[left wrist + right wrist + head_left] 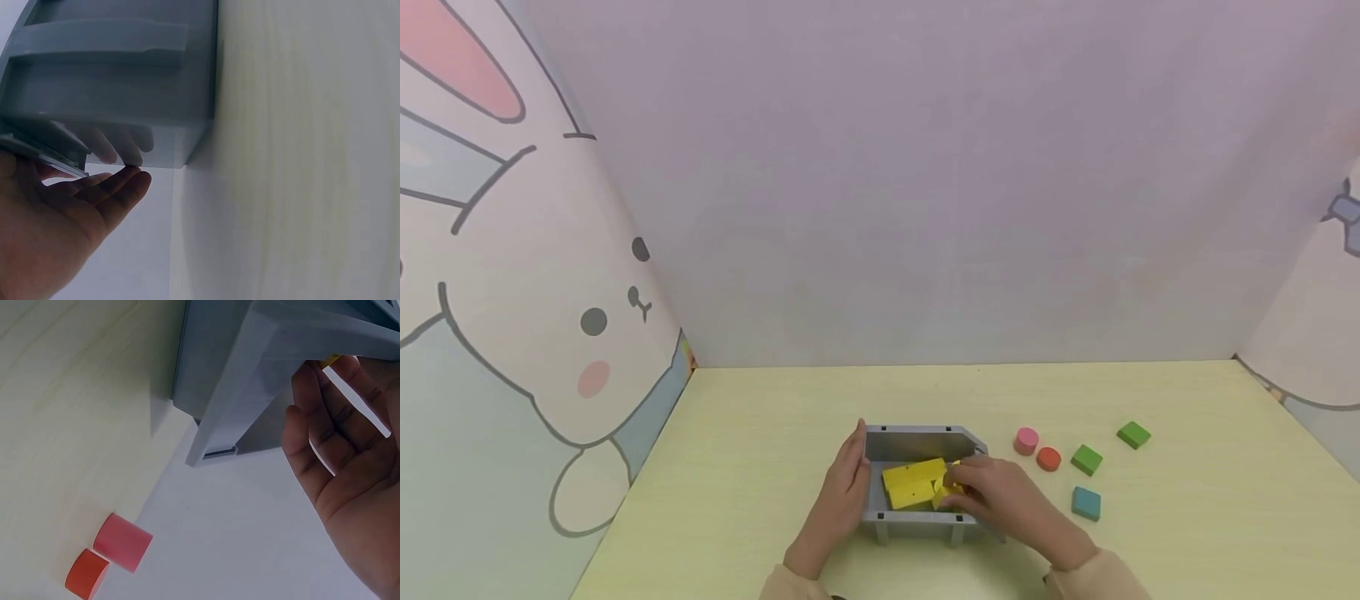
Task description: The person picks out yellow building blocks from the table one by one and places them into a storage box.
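A grey storage bin (917, 527) stands on the table with its open top facing up. Several yellow blocks (913, 493) lie inside it. My left hand (844, 483) grips the bin's left end; in the left wrist view, that hand (69, 219) has its fingertips against the outer wall and the rim between thumb and fingers. Over the bin's right end, my right hand (1000, 492) reaches in and pinches a yellow block (943, 493), mostly covered by the fingers. From the right wrist view, the hand (350, 437) is past the bin's lip, a bit of yellow showing at its fingertips.
Right of the bin lie a pink cylinder (1026, 441), a red disc (1048, 458), two green blocks (1087, 460) and a teal block (1086, 503). A pale curtain (962, 208) backs the table, and a rabbit-printed cloth (535, 292) hangs at the left.
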`<state>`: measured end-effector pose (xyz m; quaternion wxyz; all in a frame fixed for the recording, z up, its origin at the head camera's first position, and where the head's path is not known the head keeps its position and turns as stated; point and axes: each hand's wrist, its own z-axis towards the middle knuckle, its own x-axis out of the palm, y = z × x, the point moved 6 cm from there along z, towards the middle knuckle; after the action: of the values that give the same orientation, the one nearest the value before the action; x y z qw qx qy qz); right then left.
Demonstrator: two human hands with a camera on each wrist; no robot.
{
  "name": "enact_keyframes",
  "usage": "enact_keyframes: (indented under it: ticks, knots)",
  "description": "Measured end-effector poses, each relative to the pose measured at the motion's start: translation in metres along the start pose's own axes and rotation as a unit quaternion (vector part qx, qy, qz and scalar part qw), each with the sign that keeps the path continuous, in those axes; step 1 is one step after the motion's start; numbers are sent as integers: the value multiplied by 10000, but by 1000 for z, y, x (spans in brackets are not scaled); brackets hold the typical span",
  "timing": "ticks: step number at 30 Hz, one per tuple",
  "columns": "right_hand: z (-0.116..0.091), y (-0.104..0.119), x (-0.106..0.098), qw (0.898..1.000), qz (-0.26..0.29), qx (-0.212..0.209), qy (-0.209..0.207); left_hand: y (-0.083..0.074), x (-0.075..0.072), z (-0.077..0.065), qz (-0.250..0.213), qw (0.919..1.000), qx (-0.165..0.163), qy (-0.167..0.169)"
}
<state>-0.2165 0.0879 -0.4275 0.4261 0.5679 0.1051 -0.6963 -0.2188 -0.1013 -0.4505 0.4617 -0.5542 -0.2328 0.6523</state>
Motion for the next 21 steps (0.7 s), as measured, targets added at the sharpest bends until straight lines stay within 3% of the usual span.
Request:
enact_keyframes:
  ticks: [8, 21]
  knots:
    - [6, 0, 6, 9988, 214, -316, 299, 0, 0, 0, -21, 10000, -9, -2]
    - [14, -4, 14, 9950, 402, -225, 881, 2, 0, 1, 181, 9998, 1, 23]
